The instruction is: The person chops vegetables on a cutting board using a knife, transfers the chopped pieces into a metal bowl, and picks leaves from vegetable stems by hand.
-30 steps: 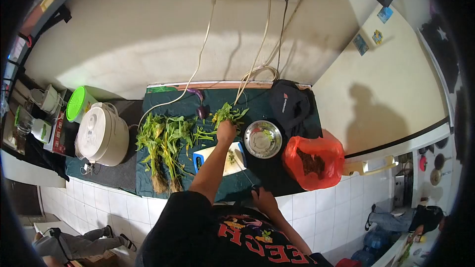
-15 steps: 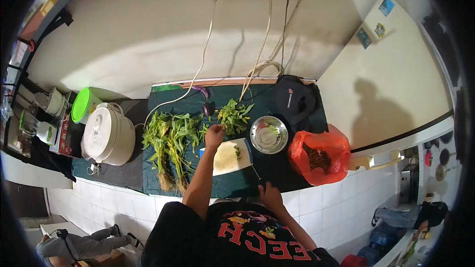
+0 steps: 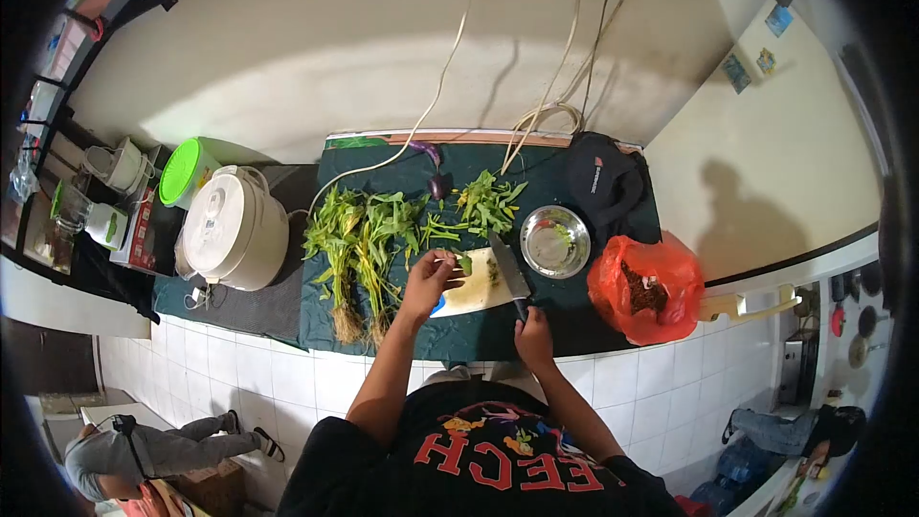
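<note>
My left hand (image 3: 433, 280) is closed on a small green leaf (image 3: 465, 264) over the left part of the white cutting board (image 3: 463, 299). In my right hand (image 3: 533, 335) is the handle of a kitchen knife (image 3: 510, 270). Its broad blade points away from me over the board's right side, beside a little heap of chopped greens (image 3: 493, 274). Rooted leafy greens (image 3: 359, 239) lie in bunches left of the board. Picked leaves (image 3: 486, 203) are piled behind it. A metal bowl (image 3: 531, 258) with some greens inside stands to the right.
An orange plastic bag (image 3: 661, 321) with brown contents sits at the right table edge, near a dark cap (image 3: 603, 177). An eggplant (image 3: 437, 187) lies at the back beside a white cable (image 3: 436, 101). A rice cooker (image 3: 230, 230) stands left. Other people are behind on both sides.
My right hand has raised the knife so its blade stands over the board. My left hand has come down nearer the board with a leaf in its fingers. The camera view has shifted.
</note>
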Available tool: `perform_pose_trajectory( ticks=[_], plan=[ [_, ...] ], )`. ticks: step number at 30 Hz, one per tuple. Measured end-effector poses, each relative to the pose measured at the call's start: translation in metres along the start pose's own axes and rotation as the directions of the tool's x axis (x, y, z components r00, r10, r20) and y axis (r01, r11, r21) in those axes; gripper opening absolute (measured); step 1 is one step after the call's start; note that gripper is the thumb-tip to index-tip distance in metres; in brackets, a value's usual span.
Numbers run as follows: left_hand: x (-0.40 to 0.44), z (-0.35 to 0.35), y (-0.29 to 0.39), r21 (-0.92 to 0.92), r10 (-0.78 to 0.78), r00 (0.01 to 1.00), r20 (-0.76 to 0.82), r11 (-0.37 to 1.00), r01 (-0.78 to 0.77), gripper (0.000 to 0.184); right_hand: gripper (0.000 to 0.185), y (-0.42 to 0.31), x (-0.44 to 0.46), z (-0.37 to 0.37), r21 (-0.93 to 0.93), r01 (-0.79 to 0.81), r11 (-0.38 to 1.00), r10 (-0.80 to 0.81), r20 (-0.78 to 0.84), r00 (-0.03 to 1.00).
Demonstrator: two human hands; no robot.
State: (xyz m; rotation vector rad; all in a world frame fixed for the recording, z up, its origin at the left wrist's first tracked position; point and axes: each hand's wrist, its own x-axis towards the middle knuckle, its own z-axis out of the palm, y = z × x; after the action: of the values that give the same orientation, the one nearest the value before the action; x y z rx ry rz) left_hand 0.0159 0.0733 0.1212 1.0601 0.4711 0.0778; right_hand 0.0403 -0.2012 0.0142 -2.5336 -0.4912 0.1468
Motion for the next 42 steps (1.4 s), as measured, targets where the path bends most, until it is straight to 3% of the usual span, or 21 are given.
perform_pose_trajectory(
  ticks=[1,3,4,6,7,8,9,10,12,14,17,23,25,28,30,31,33,34,36,40,42],
  plan=[
    [-0.004,-0.001,-0.001,0.000,-0.001,1.000,-0.002,1.000,0.001,0.017,0.036,-0.011,0.002,-0.008,0.001,0.000,1.000,0.000,0.003,1.000],
    [-0.012,-0.001,-0.003,-0.046,-0.029,0.998,0.061,0.998,0.032,0.016,0.034,-0.032,0.009,-0.030,-0.316,0.089,0.944,-0.123,-0.089,0.988],
    [-0.016,-0.001,-0.002,-0.045,-0.031,0.998,0.061,0.998,0.034,0.016,0.034,-0.039,0.016,-0.034,-0.316,0.088,0.945,-0.121,-0.088,0.989],
    [-0.025,0.000,-0.003,-0.060,-0.072,0.992,0.105,0.995,0.078,0.016,0.034,-0.054,0.030,-0.042,0.257,0.022,0.966,-0.029,0.021,0.999],
    [-0.029,0.001,-0.004,-0.092,-0.084,0.989,0.123,0.991,0.095,0.016,0.038,-0.066,0.038,-0.049,0.631,-0.254,0.733,0.073,0.298,0.952],
    [-0.034,0.003,-0.004,-0.090,-0.090,0.987,0.131,0.991,0.102,0.016,0.038,-0.080,0.042,-0.059,0.630,-0.258,0.732,0.083,0.295,0.952],
    [-0.039,0.005,-0.003,-0.118,-0.110,0.984,0.137,0.985,0.126,0.016,0.036,-0.096,0.044,-0.071,0.809,-0.448,0.380,-0.022,0.492,0.870],
    [-0.043,0.007,-0.003,-0.147,-0.126,0.982,0.144,0.978,0.147,0.016,0.034,-0.105,0.047,-0.076,0.786,-0.618,-0.020,-0.209,0.601,0.771],
    [-0.048,0.008,-0.005,-0.104,-0.129,0.980,0.150,0.984,0.145,0.019,0.028,-0.109,0.053,-0.075,0.766,-0.642,-0.028,-0.214,0.623,0.753],
    [-0.054,0.010,-0.005,-0.035,-0.162,0.974,0.158,0.985,0.169,0.020,0.025,-0.109,0.053,-0.072,0.720,-0.685,0.115,-0.211,0.691,0.691],
    [-0.061,0.010,-0.009,0.025,-0.155,0.974,0.163,0.988,0.153,0.017,0.020,-0.114,0.048,-0.076,0.710,-0.684,0.171,-0.192,0.704,0.683],
    [-0.066,0.006,-0.011,-0.030,-0.221,0.955,0.195,0.972,0.232,0.017,0.022,-0.097,0.045,-0.057,0.814,-0.580,-0.042,-0.084,0.575,0.814],
    [-0.068,0.001,-0.012,-0.061,-0.262,0.943,0.204,0.958,0.279,0.018,0.022,-0.111,0.042,-0.073,0.822,-0.569,-0.028,-0.049,0.567,0.822],
    [-0.070,0.004,-0.007,0.026,-0.167,0.960,0.225,0.986,0.166,0.021,0.024,-0.125,0.038,-0.094,0.820,-0.572,0.019,-0.028,0.572,0.820],
    [-0.075,0.015,0.005,0.205,0.108,0.971,0.214,0.967,-0.152,0.027,0.025,-0.134,0.036,-0.104,0.806,-0.589,0.052,-0.044,0.591,0.805],
    [-0.078,0.022,0.015,0.206,0.109,0.972,0.210,0.967,-0.152,0.027,0.025,-0.142,0.035,-0.109,0.803,-0.590,0.083,-0.032,0.594,0.804],
    [-0.079,0.032,0.031,0.306,0.266,0.893,0.363,0.871,-0.384,0.030,0.026,-0.151,0.036,-0.113,0.797,-0.592,0.119,-0.029,0.599,0.800],
    [-0.078,0.032,0.032,0.306,0.270,0.894,0.357,0.871,-0.385,0.030,0.025,-0.154,0.036,-0.114,0.819,-0.553,0.153,-0.045,0.565,0.824],
    [-0.072,0.031,0.031,0.300,0.104,0.949,0.297,0.934,-0.196,0.028,0.025,-0.154,0.039,-0.114,0.838,-0.511,0.190,-0.067,0.531,0.845],
    [-0.063,0.024,0.020,0.134,0.133,0.958,0.254,0.976,-0.171,0.022,0.024,-0.151,0.047,-0.112,0.894,-0.425,0.142,0.057,0.421,0.905],
    [-0.065,0.024,0.022,0.150,0.114,0.967,0.228,0.977,-0.151,0.022,0.025,-0.149,0.049,-0.114,0.900,-0.368,0.235,0.076,0.360,0.930]
  ],
)
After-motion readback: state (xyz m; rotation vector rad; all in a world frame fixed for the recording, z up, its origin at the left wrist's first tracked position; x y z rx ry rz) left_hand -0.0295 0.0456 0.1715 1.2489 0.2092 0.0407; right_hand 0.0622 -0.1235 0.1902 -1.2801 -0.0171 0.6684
